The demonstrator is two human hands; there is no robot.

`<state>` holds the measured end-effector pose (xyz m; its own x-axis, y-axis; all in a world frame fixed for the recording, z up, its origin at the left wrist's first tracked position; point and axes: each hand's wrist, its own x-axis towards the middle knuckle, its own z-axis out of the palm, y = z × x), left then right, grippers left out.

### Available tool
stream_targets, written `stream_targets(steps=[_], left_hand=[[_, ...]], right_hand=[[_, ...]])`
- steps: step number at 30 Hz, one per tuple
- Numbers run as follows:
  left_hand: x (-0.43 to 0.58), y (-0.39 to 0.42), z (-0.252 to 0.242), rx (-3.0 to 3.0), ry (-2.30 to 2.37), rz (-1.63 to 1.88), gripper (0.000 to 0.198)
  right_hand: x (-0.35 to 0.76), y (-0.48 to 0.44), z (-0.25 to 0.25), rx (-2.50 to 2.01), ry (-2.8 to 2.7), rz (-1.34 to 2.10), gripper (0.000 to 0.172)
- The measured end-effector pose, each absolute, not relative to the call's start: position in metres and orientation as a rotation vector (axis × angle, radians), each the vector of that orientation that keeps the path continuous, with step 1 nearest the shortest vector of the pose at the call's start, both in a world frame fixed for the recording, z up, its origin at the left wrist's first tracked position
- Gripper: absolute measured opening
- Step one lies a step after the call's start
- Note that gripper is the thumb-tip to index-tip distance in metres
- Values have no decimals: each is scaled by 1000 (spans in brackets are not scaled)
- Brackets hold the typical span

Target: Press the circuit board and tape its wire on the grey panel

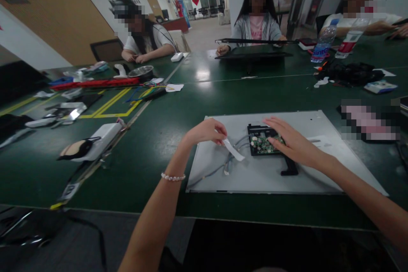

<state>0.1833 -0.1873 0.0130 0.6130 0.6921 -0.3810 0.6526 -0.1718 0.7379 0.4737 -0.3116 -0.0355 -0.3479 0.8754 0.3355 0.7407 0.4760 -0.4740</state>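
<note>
My left hand (210, 131) pinches one end of a short white strip (234, 150), which hangs down to the right over a flat grey-white panel (210, 180). Over the right part of a green circuit board (260, 145) in a black frame rests my right hand (290, 140), its fingers stretched out; whether it touches the board I cannot tell. Grey cables (225, 162) run from the board's left side across the panel. A black bracket arm (290, 168) sticks out below my right hand.
Across the green table (153, 144) sit several people. At left lies a white power strip (103, 138) beside a wire. Two plastic bottles (323, 44) and a black bundle (350, 73) are at back right. A pink-screened phone (366, 123) lies right of the panel.
</note>
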Motion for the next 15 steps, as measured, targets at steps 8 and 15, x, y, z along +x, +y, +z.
stream_targets(steps=[8,15], left_hand=[[193,-196,10,1961,1060,40,18],[197,-204,13,2056,1016,-22,16]], right_hand=[[433,-310,-18,-999,-2538,313,50],[405,-310,-31,-842,-2545,127,23]])
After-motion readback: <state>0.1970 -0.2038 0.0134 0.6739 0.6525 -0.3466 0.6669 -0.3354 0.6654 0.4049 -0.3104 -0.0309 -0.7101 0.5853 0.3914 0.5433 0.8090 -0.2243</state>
